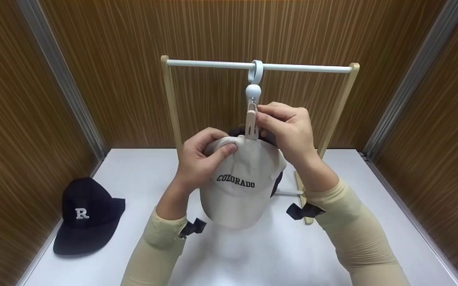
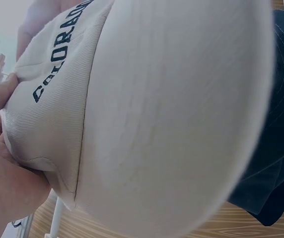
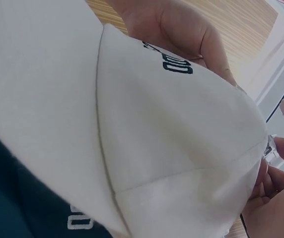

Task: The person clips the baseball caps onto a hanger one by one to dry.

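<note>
A cream cap lettered COLORADO hangs brim-down in front of the rack. My left hand grips its crown, thumb on the front and fingers over the top. My right hand pinches a pale clip whose lower end meets the top of the cap. That clip is on a white hanging strap with a ball and a ring around the bar. Behind the cream cap is a dark cap, mostly hidden in the head view; white lettering shows on it in the right wrist view.
The rack has a white top bar and wooden legs on a white table. A navy cap with a white R lies at the left. Wood-grain panels enclose the table at the back and sides.
</note>
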### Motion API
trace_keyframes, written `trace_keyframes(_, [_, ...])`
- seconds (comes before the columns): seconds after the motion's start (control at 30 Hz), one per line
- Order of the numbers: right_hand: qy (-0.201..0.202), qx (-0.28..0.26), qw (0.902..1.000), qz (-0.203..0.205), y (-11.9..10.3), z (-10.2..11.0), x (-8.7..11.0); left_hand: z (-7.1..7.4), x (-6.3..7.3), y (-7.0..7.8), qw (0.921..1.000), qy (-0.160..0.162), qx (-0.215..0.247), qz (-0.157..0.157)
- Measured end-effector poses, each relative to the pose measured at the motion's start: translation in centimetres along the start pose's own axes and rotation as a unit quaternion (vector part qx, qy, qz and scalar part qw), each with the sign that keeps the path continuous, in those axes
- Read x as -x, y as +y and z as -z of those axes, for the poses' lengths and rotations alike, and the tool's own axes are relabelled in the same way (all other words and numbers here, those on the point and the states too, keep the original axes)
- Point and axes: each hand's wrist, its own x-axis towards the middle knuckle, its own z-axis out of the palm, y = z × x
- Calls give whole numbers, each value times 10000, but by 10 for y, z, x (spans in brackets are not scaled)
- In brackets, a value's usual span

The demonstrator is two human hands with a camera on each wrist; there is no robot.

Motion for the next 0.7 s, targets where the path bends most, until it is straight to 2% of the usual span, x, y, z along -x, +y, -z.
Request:
trace_keyframes(0.53, [190,-482,9976,-467,-6,-7,-1,-4,-1,-1,9991,-11,291,-293])
trace_keyframes(0.7, [166,-468,9972,-559,-5,-7,-1,-5,-2,-2,9987,26,311,-394])
